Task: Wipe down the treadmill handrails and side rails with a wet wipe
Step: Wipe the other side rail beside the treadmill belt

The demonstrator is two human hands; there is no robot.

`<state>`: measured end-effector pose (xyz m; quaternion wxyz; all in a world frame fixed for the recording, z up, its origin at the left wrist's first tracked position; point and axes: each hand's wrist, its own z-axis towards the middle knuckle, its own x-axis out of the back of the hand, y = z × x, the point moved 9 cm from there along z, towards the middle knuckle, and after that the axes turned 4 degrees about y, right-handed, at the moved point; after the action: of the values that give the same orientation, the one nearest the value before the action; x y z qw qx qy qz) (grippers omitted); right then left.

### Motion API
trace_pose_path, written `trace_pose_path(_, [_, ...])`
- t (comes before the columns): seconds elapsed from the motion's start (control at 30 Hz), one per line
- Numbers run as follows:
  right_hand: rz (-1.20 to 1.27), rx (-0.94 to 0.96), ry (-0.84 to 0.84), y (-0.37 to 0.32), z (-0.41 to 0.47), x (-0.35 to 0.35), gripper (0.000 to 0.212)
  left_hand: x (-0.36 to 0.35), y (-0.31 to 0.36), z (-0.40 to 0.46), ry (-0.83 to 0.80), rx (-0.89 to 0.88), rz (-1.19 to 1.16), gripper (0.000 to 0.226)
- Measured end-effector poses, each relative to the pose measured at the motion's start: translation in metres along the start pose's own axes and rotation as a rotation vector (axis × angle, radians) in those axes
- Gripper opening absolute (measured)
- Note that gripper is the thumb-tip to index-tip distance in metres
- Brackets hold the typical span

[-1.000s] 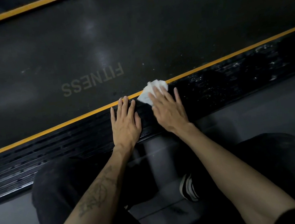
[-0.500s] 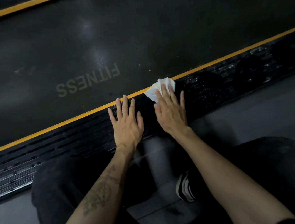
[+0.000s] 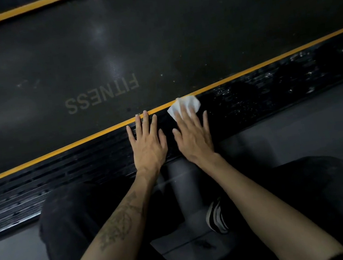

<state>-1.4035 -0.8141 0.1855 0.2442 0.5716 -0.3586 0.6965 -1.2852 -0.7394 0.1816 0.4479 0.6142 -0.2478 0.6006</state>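
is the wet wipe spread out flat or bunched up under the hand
Bunched, loosely folded. The wet wipe shows creases and angled edges past the right hand, whose straight fingers press it onto the side rail.

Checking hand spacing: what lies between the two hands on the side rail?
Only bare ribbed side rail separates left hand and right hand in the head view; wet wipe sits under the right fingers.

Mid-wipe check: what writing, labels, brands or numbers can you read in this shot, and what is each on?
"FITNESS": pale capitals on the treadmill belt, upside down from this view, just beyond the yellow stripe.
No other text shows: none readable on the side rail, the wet wipe or the shoe.
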Motion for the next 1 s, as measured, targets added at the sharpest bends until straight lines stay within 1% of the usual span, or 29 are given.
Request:
trace_pose_path(0.07, [-0.031, 0.175, -0.029, -0.015, -0.006, -0.006, 0.063, -0.001, -0.001, 0.000, -0.006, 0.005, -0.003, 0.052])
trace_pose_path(0.13, [-0.073, 0.265, -0.028, -0.006, -0.004, -0.003, 0.060, -0.001, -0.001, 0.000, 0.001, 0.005, -0.002, 0.051])
trace_pose_path(0.17, [-0.086, 0.249, -0.015, 0.004, 0.000, -0.001, 0.060, -0.001, -0.001, 0.001, 0.006, 0.005, 0.001, 0.051])
trace_pose_path(0.23, [-0.060, 0.097, -0.009, 0.025, 0.005, 0.003, 0.062, -0.001, -0.001, 0.001, 0.006, 0.007, -0.001, 0.052])
trace_pose_path(0.3, [-0.039, -0.043, 0.028, 0.028, 0.004, 0.005, 0.064, 0.000, 0.000, 0.001, 0.011, 0.007, 0.002, 0.054])
trace_pose_path(0.33, [-0.040, -0.058, 0.045, 0.022, 0.001, 0.004, 0.065, 0.001, 0.000, 0.001, 0.014, 0.002, 0.005, 0.055])
trace_pose_path(0.37, [-0.047, -0.036, 0.046, 0.014, -0.003, 0.001, 0.066, 0.001, 0.001, 0.000, 0.015, -0.001, 0.007, 0.055])
trace_pose_path(0.43, [-0.051, 0.073, 0.026, 0.000, -0.011, -0.004, 0.066, 0.000, 0.000, 0.000, 0.015, -0.001, 0.006, 0.056])
trace_pose_path(0.53, [-0.069, 0.228, -0.005, 0.004, -0.011, -0.003, 0.064, 0.001, 0.001, 0.001, 0.020, -0.002, 0.007, 0.055])
trace_pose_path(0.57, [-0.087, 0.231, -0.001, 0.012, -0.008, -0.001, 0.063, 0.001, 0.001, 0.001, 0.024, -0.002, 0.009, 0.055])
trace_pose_path(0.6, [-0.090, 0.195, 0.007, 0.022, -0.004, 0.002, 0.063, 0.002, 0.001, 0.001, 0.028, -0.002, 0.011, 0.055])
trace_pose_path(0.7, [-0.030, -0.020, 0.047, 0.040, -0.002, 0.006, 0.063, 0.002, 0.002, 0.001, 0.028, -0.002, 0.013, 0.056])
trace_pose_path(0.73, [-0.021, -0.049, 0.060, 0.035, -0.005, 0.005, 0.064, 0.002, 0.002, 0.001, 0.027, 0.000, 0.013, 0.056])
trace_pose_path(0.77, [-0.017, -0.034, 0.065, 0.025, -0.010, 0.003, 0.065, 0.002, 0.002, 0.000, 0.027, 0.002, 0.011, 0.056])
trace_pose_path(0.8, [-0.022, 0.021, 0.066, 0.012, -0.015, 0.000, 0.066, 0.001, 0.001, 0.000, 0.028, 0.005, 0.009, 0.055])
trace_pose_path(0.9, [-0.060, 0.231, 0.040, -0.007, -0.022, -0.006, 0.064, 0.001, 0.000, 0.000, 0.033, 0.005, 0.008, 0.051])
trace_pose_path(0.97, [-0.095, 0.240, 0.046, 0.005, -0.017, -0.002, 0.061, 0.000, 0.000, 0.000, 0.036, 0.002, 0.009, 0.051])
trace_pose_path(1.0, [-0.098, 0.190, 0.047, 0.015, -0.013, 0.000, 0.061, 0.000, 0.000, 0.001, 0.036, 0.001, 0.010, 0.052])
